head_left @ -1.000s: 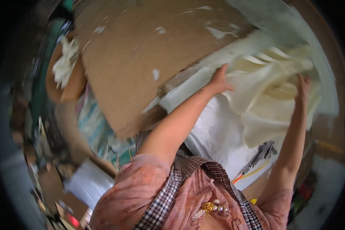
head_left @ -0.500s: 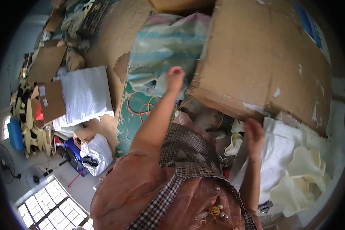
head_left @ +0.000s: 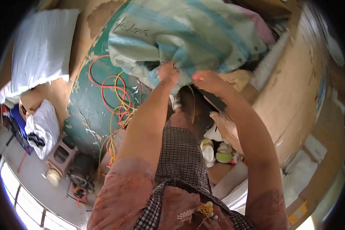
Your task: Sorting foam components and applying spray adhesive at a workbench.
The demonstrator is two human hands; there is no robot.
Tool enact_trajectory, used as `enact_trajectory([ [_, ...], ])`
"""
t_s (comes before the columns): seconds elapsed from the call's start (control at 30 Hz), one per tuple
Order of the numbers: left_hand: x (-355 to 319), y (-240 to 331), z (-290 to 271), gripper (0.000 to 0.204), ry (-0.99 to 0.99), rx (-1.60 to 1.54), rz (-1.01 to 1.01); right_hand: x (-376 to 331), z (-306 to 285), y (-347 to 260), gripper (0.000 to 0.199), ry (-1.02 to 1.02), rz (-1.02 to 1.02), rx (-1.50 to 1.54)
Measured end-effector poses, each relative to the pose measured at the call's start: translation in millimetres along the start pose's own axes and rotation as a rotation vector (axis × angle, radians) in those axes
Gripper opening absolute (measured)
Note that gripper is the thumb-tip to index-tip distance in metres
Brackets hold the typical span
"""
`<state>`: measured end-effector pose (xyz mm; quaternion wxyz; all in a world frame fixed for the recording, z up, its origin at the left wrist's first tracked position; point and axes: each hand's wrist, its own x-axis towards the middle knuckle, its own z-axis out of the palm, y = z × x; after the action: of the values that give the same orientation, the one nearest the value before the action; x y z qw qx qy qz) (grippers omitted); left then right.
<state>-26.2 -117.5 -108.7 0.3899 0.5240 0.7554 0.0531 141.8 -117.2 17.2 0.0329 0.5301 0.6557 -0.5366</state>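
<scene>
Both of my hands are clamped on the lower edge of a big woven sack [head_left: 188, 36], pale green with blue stripes: the left hand [head_left: 168, 72] bunches a fold of it, the right hand [head_left: 204, 78] pinches the hem just beside it, the two hands close together at arm's length. The sack lies slumped over the green floor [head_left: 86, 111] ahead of me, its far end against a large sheet of brown cardboard [head_left: 295, 88] on my right. I judge the main risk to be the loops of red and yellow cable [head_left: 115, 103] lying loose just beside the sack's near edge: a pull could drag the sack across them, snag a loop or trip my feet. A fingertip grip on slack cloth could also slip if the sack is heavy. A dark scrawl runs along the sack's upper left corner. To the left a plump white sack [head_left: 42, 44] lies on torn cardboard, and a smaller white bag [head_left: 44, 126] with a dark patch sits below it. Down by my knees stand white, yellow and green rolls of tape [head_left: 216, 151]. A yellow label [head_left: 297, 214] shows on a box at lower right.
</scene>
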Motion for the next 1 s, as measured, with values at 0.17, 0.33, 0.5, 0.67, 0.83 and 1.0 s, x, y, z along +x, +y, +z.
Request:
enact_trajectory([
  [0.17,68.3,-90.7,-174.5,0.021,0.385,-0.435,0.182,45.7,-30.5,49.1,0.031,-0.394,0.326,-0.84],
  [0.33,61.3,-261.5,-477.0,0.02,0.778,-0.909,-0.379,199.5,-145.2,-44.2,0.037,0.144,-0.032,0.128],
  [0.5,58.8,-226.9,-369.1,0.036,1.256,-0.59,-0.115,322.3,-150.8,-174.6,0.027,0.461,-0.533,-0.798],
  [0.67,90.5,-32.4,-191.0,0.022,0.455,-0.617,0.269,304.8,-23.3,-14.1,0.028,-0.512,-0.357,-0.57],
  [0.83,173.8,-40.3,-115.6,0.033,0.142,-0.256,0.353,315.5,-35.2,-16.8,0.027,-0.729,-0.307,-0.728],
  [1.0,205.5,-81.0,-62.1,0.041,-0.058,-0.13,-0.005,378.3,-184.4,22.7,0.031,0.336,-0.002,-1.0],
])
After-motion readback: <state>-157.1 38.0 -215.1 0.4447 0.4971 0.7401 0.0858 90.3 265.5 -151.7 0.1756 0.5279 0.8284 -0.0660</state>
